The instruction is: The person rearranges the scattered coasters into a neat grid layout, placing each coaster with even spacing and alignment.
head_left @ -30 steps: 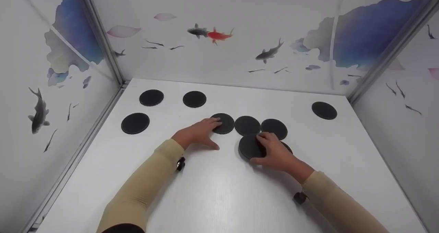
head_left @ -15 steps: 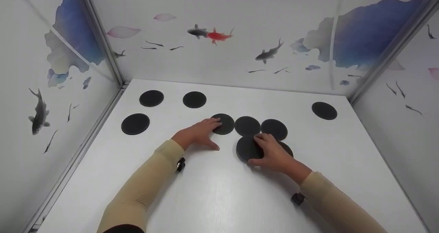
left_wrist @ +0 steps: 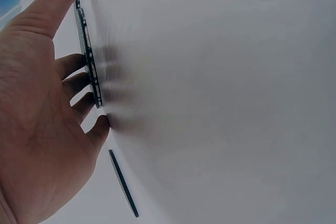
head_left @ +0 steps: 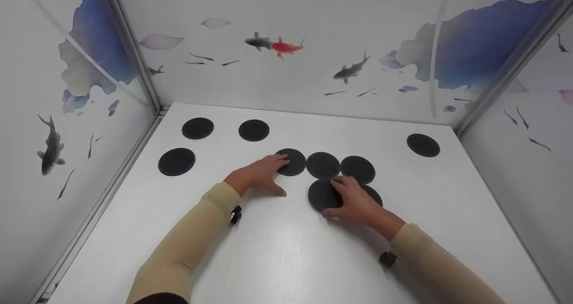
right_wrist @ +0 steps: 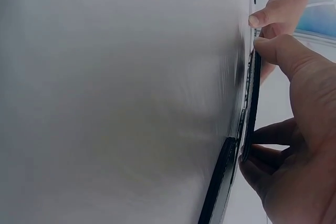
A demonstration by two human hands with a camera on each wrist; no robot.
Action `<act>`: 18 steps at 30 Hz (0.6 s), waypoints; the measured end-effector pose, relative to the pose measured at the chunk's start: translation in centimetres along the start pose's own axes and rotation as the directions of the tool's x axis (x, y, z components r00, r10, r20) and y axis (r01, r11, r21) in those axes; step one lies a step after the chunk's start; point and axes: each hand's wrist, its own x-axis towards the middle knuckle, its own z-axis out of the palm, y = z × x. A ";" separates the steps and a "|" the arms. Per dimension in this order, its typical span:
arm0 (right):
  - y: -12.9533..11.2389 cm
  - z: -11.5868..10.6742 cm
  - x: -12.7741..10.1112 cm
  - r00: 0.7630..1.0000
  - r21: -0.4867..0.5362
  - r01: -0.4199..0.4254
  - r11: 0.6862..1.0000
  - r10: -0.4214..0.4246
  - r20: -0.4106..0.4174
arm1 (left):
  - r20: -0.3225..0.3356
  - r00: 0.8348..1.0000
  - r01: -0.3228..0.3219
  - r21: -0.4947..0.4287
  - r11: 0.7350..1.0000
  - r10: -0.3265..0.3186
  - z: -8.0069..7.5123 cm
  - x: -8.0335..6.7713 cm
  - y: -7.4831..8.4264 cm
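My left hand [head_left: 264, 172] rests its fingertips on a black round coaster [head_left: 295, 163], the leftmost of a row of three, with the thumb spread towards me on the table. Beside that coaster come the middle one [head_left: 322, 165] and the right one [head_left: 358, 169]. My right hand [head_left: 356, 201] grips another black coaster [head_left: 321, 195] by its edges, thumb at the near rim and fingers at the far rim. In the right wrist view this gripped coaster [right_wrist: 254, 98] shows edge-on, close over the table. Partly hidden behind the right hand lies one more coaster [head_left: 374, 193].
Two coasters lie at the back left, one [head_left: 198, 128] near the corner and one [head_left: 254, 130] to its right. Another coaster [head_left: 177, 161] sits by the left edge, and one [head_left: 423, 144] at the back right. White walls [head_left: 286, 84] with painted fish enclose the white table [head_left: 268, 259].
My right hand has shifted slightly left and towards me with its coaster, uncovering more of the coaster behind it. The left hand has stayed in place.
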 end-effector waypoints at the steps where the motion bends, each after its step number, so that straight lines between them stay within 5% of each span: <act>1: 0.0 0.1 0.0 1.000 -0.001 -0.002 1.000 0.002 0.001 | -0.002 1.000 -0.002 -0.001 1.000 0.002 0.0 0.0 0.0; 18: 0.2 0.2 0.5 1.000 -0.001 0.001 1.000 -0.001 0.022 | -0.004 1.000 -0.002 -0.004 1.000 0.002 0.0 -0.1 -0.1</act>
